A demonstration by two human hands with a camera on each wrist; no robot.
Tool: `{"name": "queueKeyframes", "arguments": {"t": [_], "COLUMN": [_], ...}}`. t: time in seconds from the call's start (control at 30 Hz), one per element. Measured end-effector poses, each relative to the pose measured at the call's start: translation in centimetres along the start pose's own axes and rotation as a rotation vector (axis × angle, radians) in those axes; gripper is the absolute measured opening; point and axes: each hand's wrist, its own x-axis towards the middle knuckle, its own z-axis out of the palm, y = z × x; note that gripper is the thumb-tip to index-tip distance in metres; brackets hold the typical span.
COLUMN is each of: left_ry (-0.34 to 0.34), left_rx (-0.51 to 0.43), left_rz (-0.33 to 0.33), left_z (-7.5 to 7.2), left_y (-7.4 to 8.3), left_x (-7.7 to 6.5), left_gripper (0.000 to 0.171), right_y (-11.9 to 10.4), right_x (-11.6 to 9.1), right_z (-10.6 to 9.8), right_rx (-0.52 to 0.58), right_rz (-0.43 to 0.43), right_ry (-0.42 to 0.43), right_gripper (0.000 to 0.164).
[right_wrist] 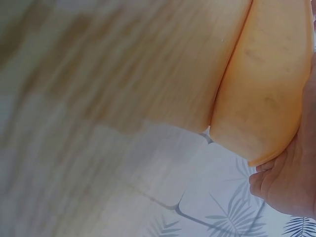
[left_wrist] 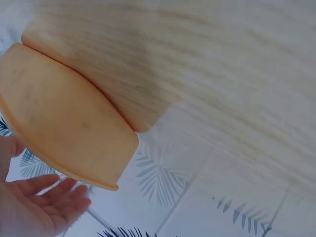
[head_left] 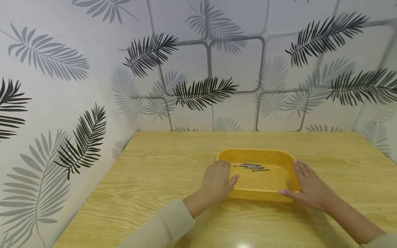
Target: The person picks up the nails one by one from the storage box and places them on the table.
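Note:
A yellow plastic tray (head_left: 257,195) with rounded corners stands on the table. Several thin metal nails (head_left: 255,167) lie together on its floor, towards the back. At the tray's left end, my left hand (head_left: 216,177) holds the rim, its fingers bent over the edge and the thumb over the front left corner. My right hand (head_left: 313,187) holds the opposite end, fingers along the right rim and thumb on the front rim. Both wrist views show the tray's outer wall (left_wrist: 69,108) close up, with the left fingers (left_wrist: 61,197) and right fingers (right_wrist: 264,180) at its rim.
The wood-grain table (head_left: 149,172) runs back to a wall (head_left: 192,117) patterned with dark and grey leaves. Another leaf-patterned wall (head_left: 62,113) borders its left side. Light-coloured sleeves (head_left: 167,224) cover the forearms.

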Motion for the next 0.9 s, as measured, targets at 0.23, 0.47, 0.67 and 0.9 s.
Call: {"name": "queueKeyframes", "arguments": {"t": [0.23,0.47,0.67,0.9], "left_ry": [-0.059,-0.192,-0.266,-0.39], "left_rx": [0.049,0.051,0.027,0.111], "left_rz": [0.094,0.084,0.074,0.112], "left_z": [0.2,0.0,0.5,1.0], "left_y": [-0.1,0.2,0.6,1.1], "left_x": [1.9,3.8,5.6,7.5], "left_gripper": [0.028,0.025,0.028,0.013], "right_y": [-0.1,-0.2,-0.1,0.0], "right_x": [0.1,0.1,-0.1,-0.2], "right_z": [-0.2,-0.1,-0.2,-0.1], "right_rx": [-0.002,-0.011,-0.007,-0.008], "right_rz": [-0.004,-0.014,-0.018,-0.013], "right_ry": [-0.004,0.006,0.009,0.009], "right_gripper": [0.103,0.103,0.103,0.103]}}
